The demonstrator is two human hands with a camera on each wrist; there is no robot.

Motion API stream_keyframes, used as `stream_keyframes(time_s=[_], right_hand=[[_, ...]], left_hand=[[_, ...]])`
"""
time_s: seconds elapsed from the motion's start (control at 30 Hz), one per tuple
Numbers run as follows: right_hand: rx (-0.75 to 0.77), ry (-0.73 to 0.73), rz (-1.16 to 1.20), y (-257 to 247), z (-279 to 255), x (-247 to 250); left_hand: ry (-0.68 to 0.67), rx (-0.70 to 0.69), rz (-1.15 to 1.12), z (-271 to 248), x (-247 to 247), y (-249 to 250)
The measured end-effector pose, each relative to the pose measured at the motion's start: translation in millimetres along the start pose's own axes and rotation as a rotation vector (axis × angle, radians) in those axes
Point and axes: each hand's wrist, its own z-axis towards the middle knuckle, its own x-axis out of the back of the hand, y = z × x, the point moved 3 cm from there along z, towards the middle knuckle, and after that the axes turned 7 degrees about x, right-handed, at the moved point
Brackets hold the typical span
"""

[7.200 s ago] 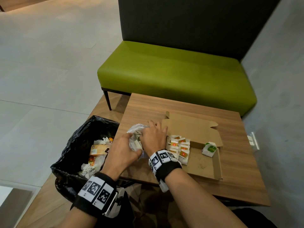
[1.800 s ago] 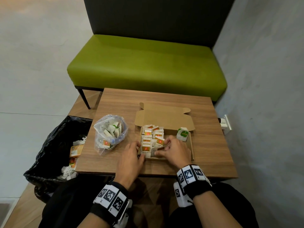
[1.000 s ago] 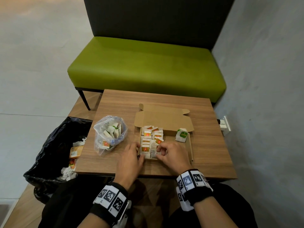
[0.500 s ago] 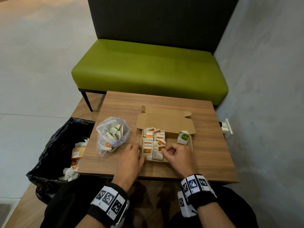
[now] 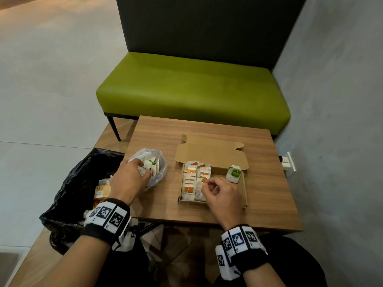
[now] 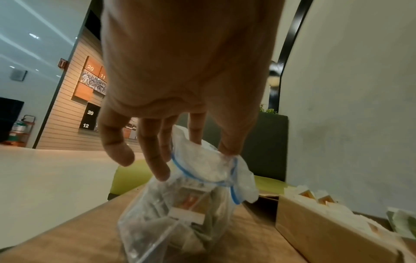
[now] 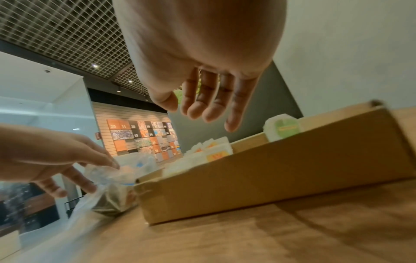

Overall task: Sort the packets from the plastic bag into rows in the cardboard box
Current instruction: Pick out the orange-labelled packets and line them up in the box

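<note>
Crinkly clear plastic bag (image 6: pixel 202 179) under my left fingertips, matt brown cardboard box (image 5: pixel 244 189) beneath my right, smooth wood-grain table (image 5: pixel 265 183)

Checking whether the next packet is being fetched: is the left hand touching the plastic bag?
Touching. In the left wrist view the left hand has its fingers pinching the rim of the plastic bag; the head view agrees.

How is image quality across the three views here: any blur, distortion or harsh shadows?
Head view: sharp and evenly lit, wide-angle bending at the edges, cardboard box and plastic bag clear. Left wrist view: left hand looms large and soft, the bag's contents hazy. Right wrist view: motion-smeared table and box wall, right hand out of focus, soft shadow near the box.
</note>
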Motion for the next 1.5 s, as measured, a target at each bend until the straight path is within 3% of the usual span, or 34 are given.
stream_keyframes(time_s=[0.13,0.4,0.6,0.77,0.97,1.3,1.5], right_hand=[[0.073,-0.044,-0.013,-25.8,5.4,-21.3],[0.045,-0.31,-0.035,-78.9,21.7,-61.0],[0.028,-0.327,-0.028,-84.3,14.9,-65.0],[-0.015,-0.371,-0.171,-87.2,10.7,-74.4],[-0.047,-0.5,-0.284,-87.6,12.6,-93.9],[0.001,-0.463,-0.392,-92.1,19.7,-106.7],[0.063,-0.45,-0.268,-93.8,19.8,-95.2]], left_hand=[[-0.033,-0.04,-0.104,-10.5,2.6,-1.7],[0.026,-0.118,-0.09,-46.2,-9.2,-14.8],[0.052,-0.136,-0.183,-60.6,-10.8,-24.8],[0.082,-0.156,-0.189,-68.1,-9.4,-23.8],[0.117,-0.179,-0.203,-72.5,-5.4,-18.6],[0.126,-0.222,-0.271,-75.6,-2.9,-21.0],[0.066,-0.175,-0.208,-71.8,-4.2,-25.0]])
